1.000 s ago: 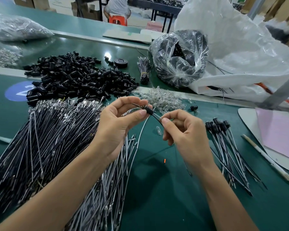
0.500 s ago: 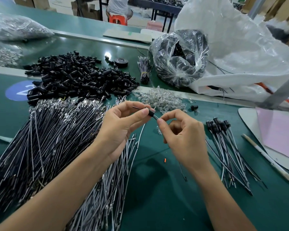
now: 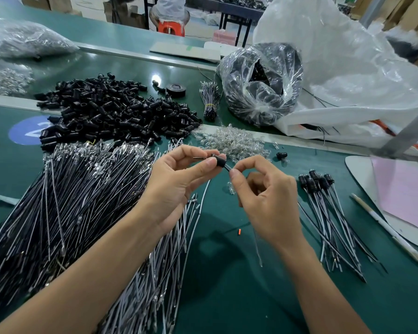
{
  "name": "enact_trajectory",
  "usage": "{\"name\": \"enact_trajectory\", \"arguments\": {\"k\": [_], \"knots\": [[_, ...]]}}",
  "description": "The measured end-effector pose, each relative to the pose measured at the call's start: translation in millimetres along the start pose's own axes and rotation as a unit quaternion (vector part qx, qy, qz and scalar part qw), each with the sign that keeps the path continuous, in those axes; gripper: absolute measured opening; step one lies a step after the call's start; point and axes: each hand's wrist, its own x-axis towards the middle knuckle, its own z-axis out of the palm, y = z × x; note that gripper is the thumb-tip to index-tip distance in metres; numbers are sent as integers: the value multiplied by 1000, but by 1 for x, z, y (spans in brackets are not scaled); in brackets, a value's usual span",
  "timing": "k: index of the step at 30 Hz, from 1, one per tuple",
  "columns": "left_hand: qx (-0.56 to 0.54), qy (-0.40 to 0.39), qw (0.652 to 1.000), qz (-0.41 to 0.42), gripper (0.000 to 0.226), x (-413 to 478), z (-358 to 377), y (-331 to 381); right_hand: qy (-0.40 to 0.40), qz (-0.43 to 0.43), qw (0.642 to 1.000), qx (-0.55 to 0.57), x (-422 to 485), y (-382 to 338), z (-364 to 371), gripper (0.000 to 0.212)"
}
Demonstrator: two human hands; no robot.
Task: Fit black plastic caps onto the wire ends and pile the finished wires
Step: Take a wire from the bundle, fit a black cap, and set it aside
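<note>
In the head view, the left hand (image 3: 179, 186) pinches a black cap (image 3: 220, 161) between thumb and forefinger, its other fingers curled loosely beneath. The right hand (image 3: 266, 201) meets it from 4 o'clock, with thumb and forefinger clamped on the wire (image 3: 258, 251) just behind the cap; the wire's free length trails down past the wrist towards 6 o'clock. A thin lead pokes out of the cap's far side at 9 o'clock, so the cap seems threaded on but perhaps not yet seated.

The cap looks light, hard and small, easy to fumble, and is best held across its sides as it is now. The wire looks thin and bendy, so it would probably buckle if pushed from far back; a grip close to the cap suits it.

On the green table (image 3: 227, 297), the loose caps (image 3: 111, 109) are heaped at 10 o'clock from the hands. The uncapped wires (image 3: 70, 201) spread out at 8 o'clock, and the finished wires (image 3: 328, 213) lie at 3 o'clock, well apart from the hands. A heap of clear bulbs (image 3: 232, 143) sits just beyond the fingertips at 12 o'clock.
</note>
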Motion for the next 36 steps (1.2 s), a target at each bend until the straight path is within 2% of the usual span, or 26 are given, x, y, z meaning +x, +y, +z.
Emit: {"name": "enact_trajectory", "arguments": {"k": [5,18,22,29,31,34,36], "knots": [[3,3,1000,15,19,-1,1,0,16,9,999,42,2,-3,-2,12],[15,-15,999,25,19,0,-2,1,6,-38,999,-21,4,3,-5,13],[33,-25,999,26,20,-1,0,-2,33,-32,999,-11,3,0,-4,10],[35,-32,999,17,21,-3,2,-2,23,-21,999,15,2,0,-1,14],[36,-31,999,12,25,-3,3,-2,8,-18,1000,7,3,1,-3,12],[31,-22,999,3,41,-2,4,0,-37,-17,999,-22,4,2,-5,29],[48,-27,998,-1,48,-3,4,0,-53,-30,998,-32,3,1,-4,32]]}}
